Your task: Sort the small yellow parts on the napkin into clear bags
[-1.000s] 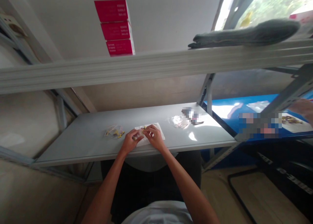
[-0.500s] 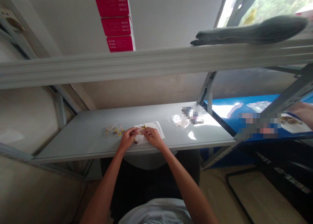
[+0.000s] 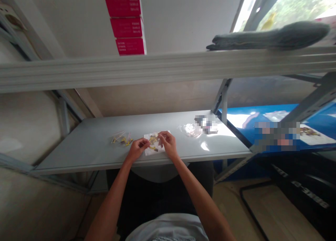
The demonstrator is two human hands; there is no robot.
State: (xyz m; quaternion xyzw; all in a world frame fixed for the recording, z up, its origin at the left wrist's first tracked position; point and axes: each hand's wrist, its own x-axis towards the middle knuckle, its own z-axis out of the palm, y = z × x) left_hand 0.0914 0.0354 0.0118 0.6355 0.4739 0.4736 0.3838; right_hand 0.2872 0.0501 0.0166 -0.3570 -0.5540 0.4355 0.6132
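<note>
Left hand (image 3: 138, 149), thumb and fingertips drawn together, sat at the left edge of a flat white sheet (image 3: 147, 136); whether it gripped anything could not be told. The right hand (image 3: 168, 143), fingers curled downward, stood over the sheet's right part, its hold likewise too small to make out. Small yellow and brown pieces (image 3: 153, 139) lay on the sheet between them, near the front of a long, smooth grey board (image 3: 89, 150). Clear plastic wrapping with yellow bits (image 3: 123, 140) lay just left, a crinkled clear plastic bag (image 3: 191, 129) farther right. Beyond stood three stacked crimson boxes (image 3: 127, 27).
</note>
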